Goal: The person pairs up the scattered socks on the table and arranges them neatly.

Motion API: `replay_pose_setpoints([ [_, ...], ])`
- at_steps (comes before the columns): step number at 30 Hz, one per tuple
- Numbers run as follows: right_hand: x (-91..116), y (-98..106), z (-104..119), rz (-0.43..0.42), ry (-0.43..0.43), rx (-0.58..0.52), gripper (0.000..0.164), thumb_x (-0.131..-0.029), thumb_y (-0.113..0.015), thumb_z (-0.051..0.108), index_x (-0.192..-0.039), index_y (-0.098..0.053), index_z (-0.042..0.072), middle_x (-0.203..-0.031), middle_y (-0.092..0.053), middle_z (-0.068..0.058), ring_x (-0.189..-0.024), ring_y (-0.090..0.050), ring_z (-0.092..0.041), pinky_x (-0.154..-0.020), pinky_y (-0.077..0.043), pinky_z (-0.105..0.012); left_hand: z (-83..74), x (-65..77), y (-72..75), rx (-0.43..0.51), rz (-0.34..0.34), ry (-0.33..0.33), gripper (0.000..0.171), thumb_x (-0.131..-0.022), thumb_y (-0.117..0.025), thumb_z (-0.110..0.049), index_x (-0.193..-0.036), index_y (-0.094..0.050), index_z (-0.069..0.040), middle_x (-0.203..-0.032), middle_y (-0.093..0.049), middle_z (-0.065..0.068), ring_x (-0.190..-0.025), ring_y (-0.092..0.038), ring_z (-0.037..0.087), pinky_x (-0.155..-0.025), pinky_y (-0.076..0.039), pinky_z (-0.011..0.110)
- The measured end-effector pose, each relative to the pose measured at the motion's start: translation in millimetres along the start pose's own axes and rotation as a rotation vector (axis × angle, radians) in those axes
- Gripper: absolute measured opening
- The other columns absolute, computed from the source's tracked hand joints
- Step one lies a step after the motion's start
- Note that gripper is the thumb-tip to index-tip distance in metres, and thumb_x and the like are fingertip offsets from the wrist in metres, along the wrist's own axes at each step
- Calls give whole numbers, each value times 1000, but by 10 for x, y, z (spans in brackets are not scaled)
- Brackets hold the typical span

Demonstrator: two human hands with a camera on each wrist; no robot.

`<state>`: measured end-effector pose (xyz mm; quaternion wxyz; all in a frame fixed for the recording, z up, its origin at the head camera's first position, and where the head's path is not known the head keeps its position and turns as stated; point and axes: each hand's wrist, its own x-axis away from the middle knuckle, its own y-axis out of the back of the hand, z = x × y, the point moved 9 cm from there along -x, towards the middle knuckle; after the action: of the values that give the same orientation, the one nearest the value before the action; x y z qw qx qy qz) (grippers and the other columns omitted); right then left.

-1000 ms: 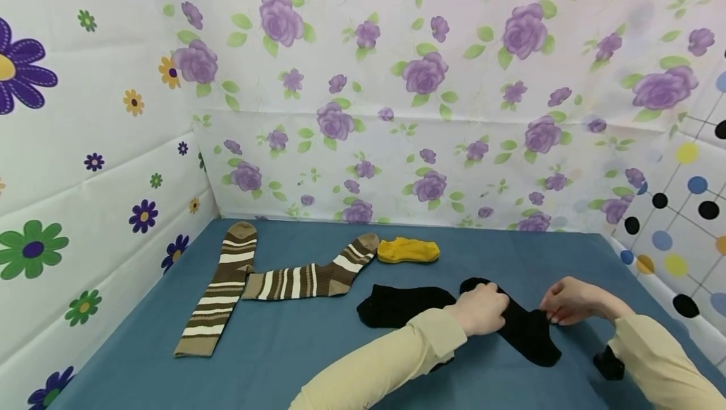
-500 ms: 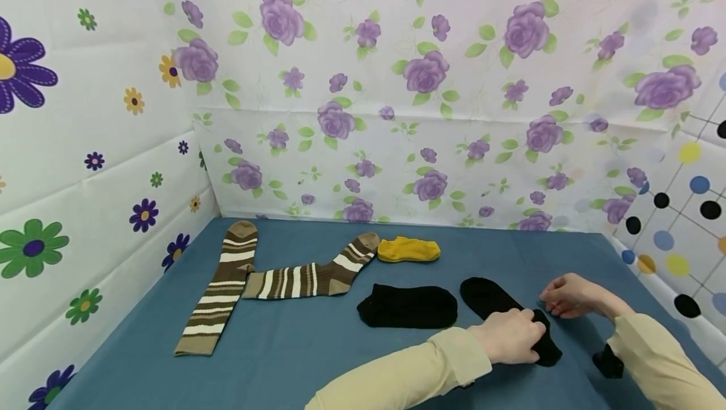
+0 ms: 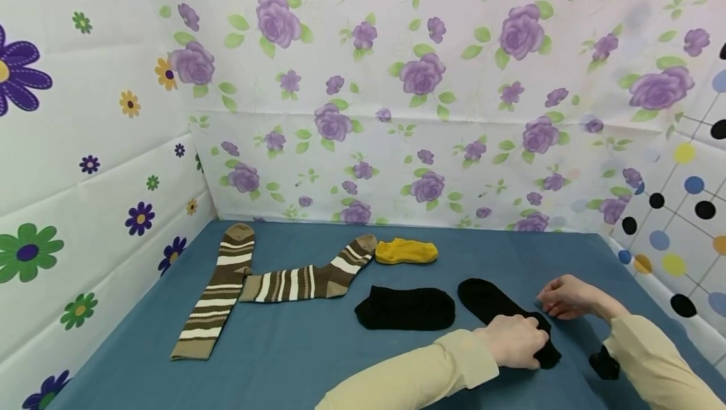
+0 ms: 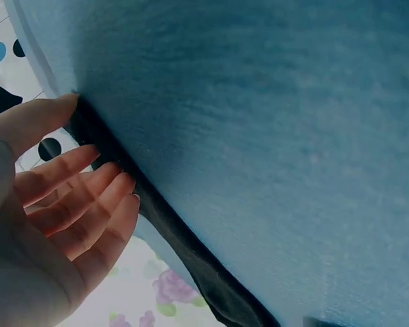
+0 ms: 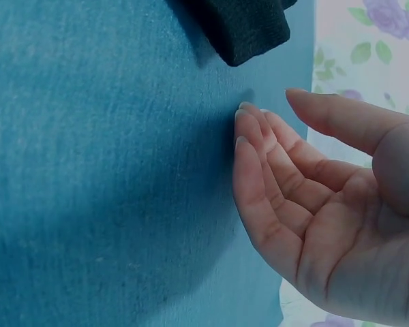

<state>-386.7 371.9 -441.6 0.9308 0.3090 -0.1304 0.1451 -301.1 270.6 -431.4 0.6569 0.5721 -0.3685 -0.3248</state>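
My left hand [image 3: 513, 342] rests on the ankle end of a black ankle sock [image 3: 483, 298] that lies flat and slanted on the blue cloth. In the left wrist view its loosely bent fingers touch the black sock's edge, the thumb apart from them. Just right of that sock, my right hand [image 3: 567, 298] is down by the cloth, fingers softly bent around nothing; the right wrist view has a black sock end [image 5: 249, 30] beyond the fingertips. A second black ankle sock [image 3: 405, 308] lies flat to the left.
Two brown-and-white striped long socks [image 3: 212, 300] lie on the left of the blue cloth [image 3: 283, 347]. A folded yellow sock [image 3: 406, 251] is at the back. Some black fabric [image 3: 604, 363] shows by the right sleeve. Patterned sheets [image 3: 363, 95] wall the back and sides.
My left hand has slid right and nearer along the black sock from its middle to its ankle end. My right hand has let go of the sock's edge and stays close beside it.
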Motion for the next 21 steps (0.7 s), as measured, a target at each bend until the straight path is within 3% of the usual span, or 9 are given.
replay_pose_setpoints([
  [10, -46, -37, 19, -7, 6, 5, 20, -90, -54, 11, -94, -60, -8, -74, -59, -10, -61, -56, -18, -58, -49, -34, -52, -2, 18, -72, -27, -52, 18, -90, -57, -30, -108, -59, -32, -93, -49, -14, -69, -49, 0, -54, -40, 17],
  [21, -71, -69, 143, 22, 156, -19, 31, -91, -56, 16, -103, -55, -12, -85, -60, -11, -77, -59, -27, -65, -50, -38, 171, 136, 236, 63, -176, -49, 5, -92, -54, -21, -91, -57, -25, -69, -47, -12, -50, -44, 1, -43, -36, 16],
])
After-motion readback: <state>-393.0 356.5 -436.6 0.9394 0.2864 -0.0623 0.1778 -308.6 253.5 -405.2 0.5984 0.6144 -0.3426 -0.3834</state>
